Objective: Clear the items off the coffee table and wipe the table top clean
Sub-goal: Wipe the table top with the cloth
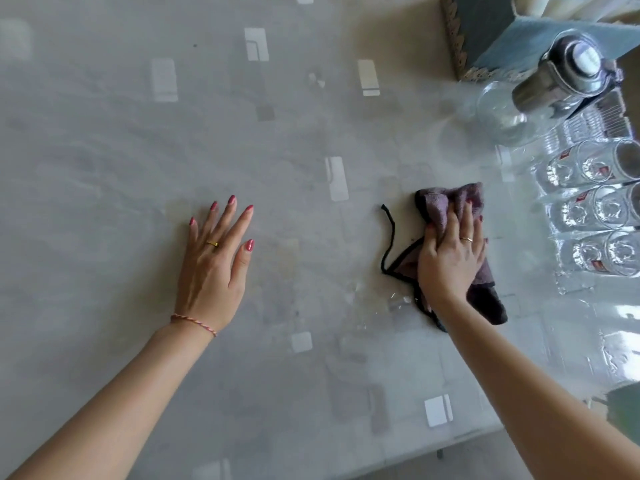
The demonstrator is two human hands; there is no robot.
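On the table top (104, 133), right hand (450, 258) presses flat on the purple cloth (446, 206), fingers clamped over its bunched folds; left hand (214, 258) rests spread, empty. Centre cleared, wiping underway. Glasses (595, 216), jar (502, 116) and box (485, 32) remain at right edge.

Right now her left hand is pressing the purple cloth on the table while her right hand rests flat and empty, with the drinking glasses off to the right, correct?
Not quite: the hands are swapped. The head view shows the right hand pressing the purple cloth with black trim on the pale glossy table top, while the left hand rests flat and empty. The clear drinking glasses are off to the right.
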